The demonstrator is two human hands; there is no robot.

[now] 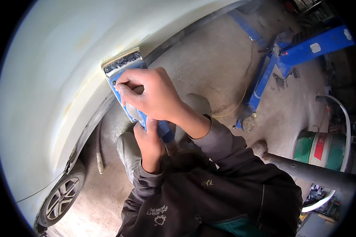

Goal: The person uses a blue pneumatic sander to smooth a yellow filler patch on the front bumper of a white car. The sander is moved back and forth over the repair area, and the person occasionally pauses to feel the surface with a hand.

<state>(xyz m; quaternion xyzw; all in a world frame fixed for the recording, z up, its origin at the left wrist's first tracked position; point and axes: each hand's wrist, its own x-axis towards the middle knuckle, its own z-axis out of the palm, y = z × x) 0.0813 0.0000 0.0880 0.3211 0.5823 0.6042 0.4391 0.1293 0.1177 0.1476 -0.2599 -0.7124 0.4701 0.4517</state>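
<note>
A dusty blue rectangular sander with a black front plate lies against the lower edge of a pale car body panel. My right hand curls over the top of the sander from above, its thumb and fingers closed around the grip there. Nearer to me, my left hand wraps around the sander's rear handle, thumb on top. A blue cylindrical part of the tool sticks out beside that hand. The sander's underside is hidden, and yellowish and whitish patches mark the panel around it.
Below the panel at the left is a car wheel, with a ribbed hose on the concrete floor nearby. A blue metal lifting frame stands at the far right. A green drum and a thick dark pipe are to my right.
</note>
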